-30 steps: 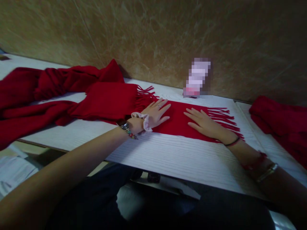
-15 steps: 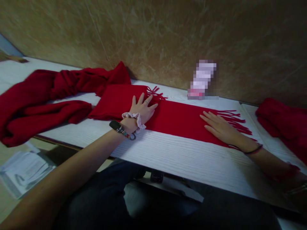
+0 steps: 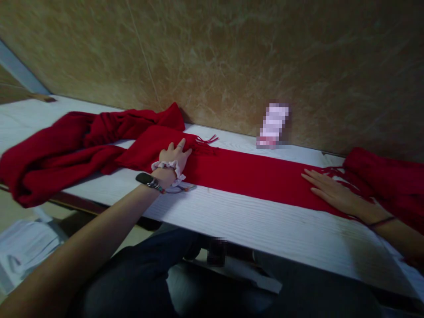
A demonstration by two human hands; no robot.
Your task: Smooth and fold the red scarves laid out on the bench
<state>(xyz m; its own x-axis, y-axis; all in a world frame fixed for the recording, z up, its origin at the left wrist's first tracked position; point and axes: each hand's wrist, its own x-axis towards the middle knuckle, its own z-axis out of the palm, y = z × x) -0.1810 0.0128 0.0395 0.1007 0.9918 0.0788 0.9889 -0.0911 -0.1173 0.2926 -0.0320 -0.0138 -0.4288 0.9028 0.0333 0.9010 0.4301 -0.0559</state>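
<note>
A red fringed scarf [image 3: 251, 172] lies stretched flat along a white wood-grain table [image 3: 232, 210]. My left hand [image 3: 174, 158] rests on its folded left part, fingers apart and slightly bent, close to a small bunch of tassels [image 3: 208, 140]. Toward the other end, my right hand [image 3: 334, 190] lies flat on the cloth with its fingers stretched out, beside the right-hand fringe. Left of my left hand, more red knitted cloth [image 3: 49, 152] is bunched in loose folds; where it joins the flat scarf I cannot tell.
Another heap of red cloth [image 3: 380, 172] lies at the right end. A blurred pink-and-white object [image 3: 273, 123] leans against the marbled wall [image 3: 212, 66]. Below the table's left front edge stands a container with white papers or packets [image 3: 28, 247]. My legs [image 3: 132, 274] are under the table.
My hands have slid apart, the left one leftward and the right one rightward. The flat stretch of scarf between them is longer, and its right fringe now reaches the right-hand heap.
</note>
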